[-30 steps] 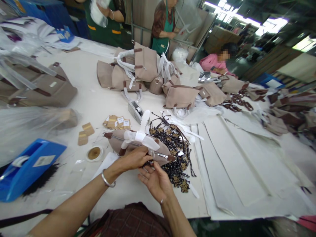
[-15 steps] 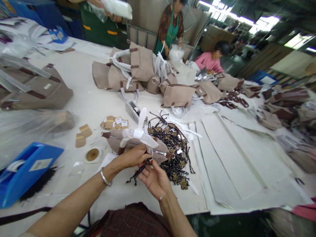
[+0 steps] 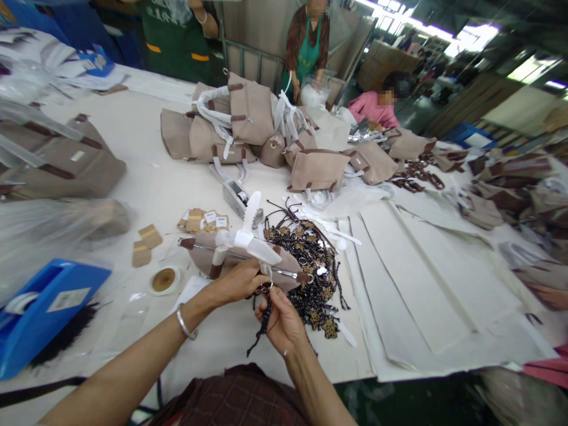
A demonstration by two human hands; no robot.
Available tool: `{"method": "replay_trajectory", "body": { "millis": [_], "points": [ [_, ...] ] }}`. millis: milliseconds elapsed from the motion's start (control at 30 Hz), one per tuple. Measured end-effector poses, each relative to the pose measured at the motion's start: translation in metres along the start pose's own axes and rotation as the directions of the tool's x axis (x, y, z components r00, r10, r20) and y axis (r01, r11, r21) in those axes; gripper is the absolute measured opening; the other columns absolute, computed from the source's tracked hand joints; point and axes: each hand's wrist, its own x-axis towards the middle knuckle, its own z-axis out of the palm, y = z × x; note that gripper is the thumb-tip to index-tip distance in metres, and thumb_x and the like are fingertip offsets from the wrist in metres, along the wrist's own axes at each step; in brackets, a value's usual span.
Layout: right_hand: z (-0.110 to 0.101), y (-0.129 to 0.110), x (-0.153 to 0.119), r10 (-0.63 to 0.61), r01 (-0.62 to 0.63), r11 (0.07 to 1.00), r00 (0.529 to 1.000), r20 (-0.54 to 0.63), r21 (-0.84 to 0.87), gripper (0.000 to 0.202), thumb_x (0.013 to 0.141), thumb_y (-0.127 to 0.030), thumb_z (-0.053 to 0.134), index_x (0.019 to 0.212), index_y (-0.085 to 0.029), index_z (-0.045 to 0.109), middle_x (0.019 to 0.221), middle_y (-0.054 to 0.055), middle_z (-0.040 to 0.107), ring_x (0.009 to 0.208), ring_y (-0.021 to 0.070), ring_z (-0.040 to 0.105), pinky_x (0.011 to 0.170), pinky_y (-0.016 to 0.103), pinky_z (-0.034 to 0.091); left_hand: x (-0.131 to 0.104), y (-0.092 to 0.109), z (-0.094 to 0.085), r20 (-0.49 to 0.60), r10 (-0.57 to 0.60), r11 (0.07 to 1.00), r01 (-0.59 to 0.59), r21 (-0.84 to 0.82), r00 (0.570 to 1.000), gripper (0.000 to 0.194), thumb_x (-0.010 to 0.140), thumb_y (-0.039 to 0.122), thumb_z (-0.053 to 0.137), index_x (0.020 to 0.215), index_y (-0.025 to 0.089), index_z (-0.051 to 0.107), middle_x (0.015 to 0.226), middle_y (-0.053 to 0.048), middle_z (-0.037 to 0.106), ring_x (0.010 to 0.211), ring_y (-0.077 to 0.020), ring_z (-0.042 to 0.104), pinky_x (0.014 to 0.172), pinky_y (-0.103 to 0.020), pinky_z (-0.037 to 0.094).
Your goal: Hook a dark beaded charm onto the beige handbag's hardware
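Observation:
A taupe handbag point(image 3: 202, 248) with a silver zip and brown end tabs lies in front of me, its handles wrapped in white. My left hand point(image 3: 237, 281), with a silver bangle on the wrist, is closed at the base of a wrapped handle, pinching a metal ring there. Just below, my right hand point(image 3: 284, 322) is closed on a black braided cord charm point(image 3: 254, 344), whose knotted ends hang down. The two hands meet at the ring, and the fingertips partly hide it. Beside the bag is a heap of similar black charms point(image 3: 317, 260) with leopard-patterned pieces.
A tape dispenser point(image 3: 237, 198), paper tags point(image 3: 195, 220), a tape roll point(image 3: 164, 280) and a blue dustpan point(image 3: 48, 313) with a brush lie around. More taupe bags point(image 3: 319, 168) are piled farther back. Large pale sheets point(image 3: 426, 284) cover the right side. Co-workers stand and sit beyond the table.
My right hand has turned and its fingers have closed in on the charm near the ring. The cord ends have swung from pointing left to hanging lower. The bag stays in place.

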Motion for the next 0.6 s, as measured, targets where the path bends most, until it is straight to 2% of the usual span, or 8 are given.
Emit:
{"method": "replay_trajectory", "body": {
  "millis": [67, 267, 333, 467, 533, 600],
  "points": [
    [0.001, 0.004, 0.001, -0.021, 0.021, 1.000, 1.000, -0.007, 0.023, 0.033, 0.060, -0.025, 0.090, 0.081, -0.020, 0.064, 0.075, -0.007, 0.069, 0.050, 0.0058, 0.058, 0.057, 0.023, 0.051, 0.000, -0.003, 0.002, -0.021, -0.015, 1.000, 0.015, 0.012, 1.000, 0.019, 0.084, 0.028, 0.047, 0.091, 0.018, 0.062, 0.104, -0.010, 0.066, 0.100, -0.0267, 0.059, 0.094, -0.037, 0.045],
    [0.002, 0.010, 0.005, -0.081, 0.076, 0.992, 0.996, 0.041, 0.105, 0.024, 0.067, -0.023, 0.086, 0.080, -0.021, 0.065, 0.076, -0.008, 0.068, 0.047, 0.0038, 0.050, 0.052, 0.020, 0.044, 0.001, -0.004, 0.002, -0.057, -0.021, 1.000, 0.020, -0.016, 0.998, 0.012, 0.083, 0.025, 0.050, 0.084, 0.019, 0.060, 0.093, -0.006, 0.066, 0.089, -0.0229, 0.060, 0.085, -0.032, 0.047],
    [0.003, 0.007, 0.005, -0.026, 0.017, 0.991, 0.997, 0.071, 0.131, 0.025, 0.068, -0.025, 0.085, 0.084, -0.020, 0.066, 0.075, -0.007, 0.067, 0.046, 0.0028, 0.046, 0.052, 0.020, 0.043, 0.002, -0.007, 0.003, -0.055, -0.009, 1.000, 0.009, -0.005, 0.998, 0.013, 0.084, 0.025, 0.049, 0.085, 0.019, 0.061, 0.093, -0.006, 0.066, 0.089, -0.0226, 0.060, 0.085, -0.032, 0.047],
    [0.009, -0.001, 0.002, 0.174, -0.198, 0.968, 0.972, 0.161, 0.154, 0.028, 0.069, -0.028, 0.085, 0.088, -0.017, 0.068, 0.071, -0.005, 0.067, 0.045, 0.0015, 0.044, 0.055, 0.019, 0.043, 0.003, -0.014, 0.004, -0.045, 0.004, 1.000, -0.005, -0.002, 0.999, 0.016, 0.083, 0.023, 0.048, 0.089, 0.017, 0.061, 0.096, -0.008, 0.067, 0.092, -0.0239, 0.060, 0.086, -0.034, 0.047],
    [0.009, -0.001, 0.002, 0.205, -0.239, 0.957, 0.958, 0.203, 0.162, 0.026, 0.069, -0.029, 0.085, 0.086, -0.018, 0.068, 0.069, -0.006, 0.067, 0.046, 0.0016, 0.045, 0.056, 0.018, 0.044, 0.003, -0.014, 0.003, -0.063, -0.019, 1.000, 0.018, -0.019, 0.998, 0.017, 0.082, 0.023, 0.048, 0.091, 0.017, 0.061, 0.095, -0.008, 0.067, 0.090, -0.0241, 0.061, 0.084, -0.034, 0.048],
    [0.008, 0.002, 0.003, 0.189, -0.228, 0.959, 0.957, 0.218, 0.171, 0.023, 0.070, -0.028, 0.084, 0.084, -0.020, 0.068, 0.069, -0.007, 0.068, 0.049, 0.0032, 0.049, 0.061, 0.020, 0.047, 0.003, -0.012, 0.004, -0.078, -0.043, 0.998, 0.039, -0.044, 0.996, 0.016, 0.082, 0.023, 0.049, 0.090, 0.017, 0.061, 0.091, -0.007, 0.067, 0.086, -0.0236, 0.062, 0.081, -0.033, 0.049]
  ]
}}
